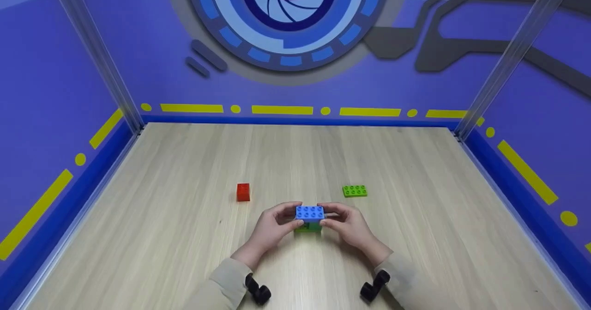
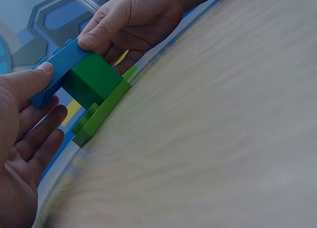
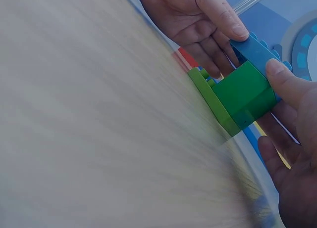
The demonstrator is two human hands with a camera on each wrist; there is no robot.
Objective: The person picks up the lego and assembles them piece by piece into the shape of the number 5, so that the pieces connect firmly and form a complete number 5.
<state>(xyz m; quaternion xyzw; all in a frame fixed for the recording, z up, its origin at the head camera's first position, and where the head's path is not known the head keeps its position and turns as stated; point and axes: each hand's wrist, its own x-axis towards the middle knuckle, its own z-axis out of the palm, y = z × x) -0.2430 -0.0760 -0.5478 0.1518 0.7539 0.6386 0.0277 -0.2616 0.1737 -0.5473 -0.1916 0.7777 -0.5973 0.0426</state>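
My left hand [image 1: 271,227] and right hand [image 1: 352,227] pinch the blue brick [image 1: 310,212], calling for even pressure onto the green block [image 3: 246,93] beneath them!

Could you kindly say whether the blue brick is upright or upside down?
Upright: the blue brick has its studded face uppermost in the head view.
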